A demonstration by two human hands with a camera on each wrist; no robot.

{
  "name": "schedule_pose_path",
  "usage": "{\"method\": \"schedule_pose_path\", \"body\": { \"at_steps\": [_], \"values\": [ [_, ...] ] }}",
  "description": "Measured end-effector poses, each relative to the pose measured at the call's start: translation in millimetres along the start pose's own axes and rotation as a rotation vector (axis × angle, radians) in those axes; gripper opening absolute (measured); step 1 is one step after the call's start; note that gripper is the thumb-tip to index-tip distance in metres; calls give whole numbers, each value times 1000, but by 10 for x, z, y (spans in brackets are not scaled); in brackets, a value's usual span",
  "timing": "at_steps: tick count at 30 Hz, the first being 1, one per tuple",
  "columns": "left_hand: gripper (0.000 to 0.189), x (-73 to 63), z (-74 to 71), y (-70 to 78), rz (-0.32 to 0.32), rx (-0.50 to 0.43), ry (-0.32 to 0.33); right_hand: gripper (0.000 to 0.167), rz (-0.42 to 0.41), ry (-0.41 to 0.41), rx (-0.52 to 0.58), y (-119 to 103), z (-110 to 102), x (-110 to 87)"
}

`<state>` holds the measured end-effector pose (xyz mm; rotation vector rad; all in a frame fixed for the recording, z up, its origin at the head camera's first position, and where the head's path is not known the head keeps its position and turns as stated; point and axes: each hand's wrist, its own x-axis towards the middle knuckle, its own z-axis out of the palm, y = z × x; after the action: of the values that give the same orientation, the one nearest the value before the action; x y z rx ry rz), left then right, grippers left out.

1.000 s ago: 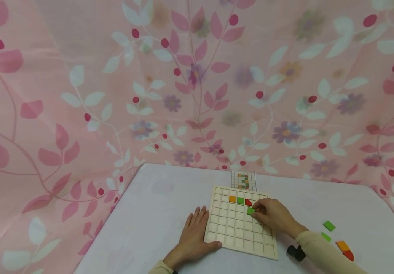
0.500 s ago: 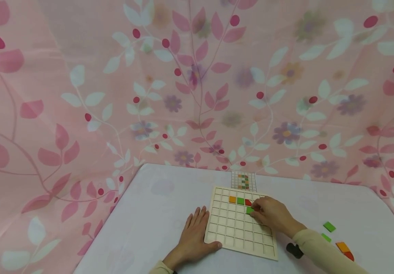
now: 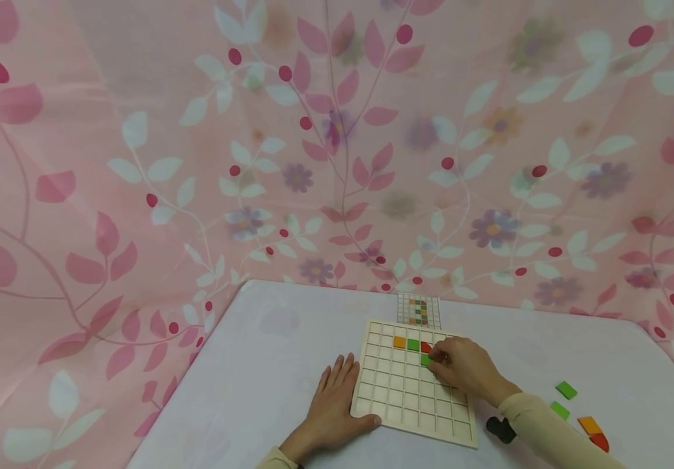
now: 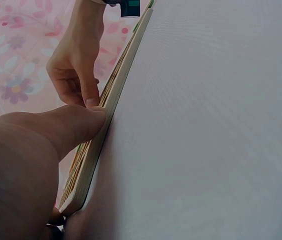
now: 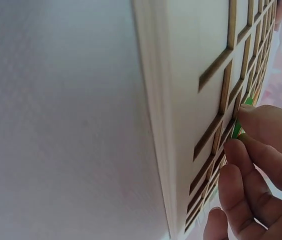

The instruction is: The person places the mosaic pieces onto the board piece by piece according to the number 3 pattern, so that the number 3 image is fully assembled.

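A wooden grid board (image 3: pixel 404 398) lies on the table. In one row of its cells sit an orange tile (image 3: pixel 399 342), a green square tile (image 3: pixel 413 344) and a partly covered red tile (image 3: pixel 425 347). Just below the red one, my right hand (image 3: pixel 468 368) pinches another green tile (image 5: pixel 237 127) between thumb and finger, at a cell of the board. My left hand (image 3: pixel 335 404) lies with fingers spread along the board's left side. Its thumb (image 4: pixel 88 122) rests on the board's near edge. The right hand covers several cells at the board's right.
Behind the board lies a pattern card (image 3: pixel 419 311) with a coloured grid. Right of the right forearm are two loose green tiles (image 3: pixel 566 390), an orange tile (image 3: pixel 590 425) and a red tile (image 3: pixel 600 442). A black device (image 3: pixel 501 430) is at the right wrist. A floral curtain (image 3: pixel 337 143) hangs behind the table.
The right hand has shifted the pinched green tile slightly left, to below the red tile. The left hand has stayed in place at the board.
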<state>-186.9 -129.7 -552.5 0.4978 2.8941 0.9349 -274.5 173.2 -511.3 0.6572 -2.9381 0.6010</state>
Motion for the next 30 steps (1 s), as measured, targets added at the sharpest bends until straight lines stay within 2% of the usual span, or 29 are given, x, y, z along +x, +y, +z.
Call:
{"method": "schedule_pose_path", "body": {
  "at_steps": [8,16,30],
  "values": [
    [111,-4,7,1,-10,4,-7,10,9,23,96,53,18,-2],
    [111,3,16,-10,-14,5,-6,9,41,10,192,107,36,30],
    [110,-7,27,-15,2,-17,14,5,76,1,208,116,56,12]
  ]
}}
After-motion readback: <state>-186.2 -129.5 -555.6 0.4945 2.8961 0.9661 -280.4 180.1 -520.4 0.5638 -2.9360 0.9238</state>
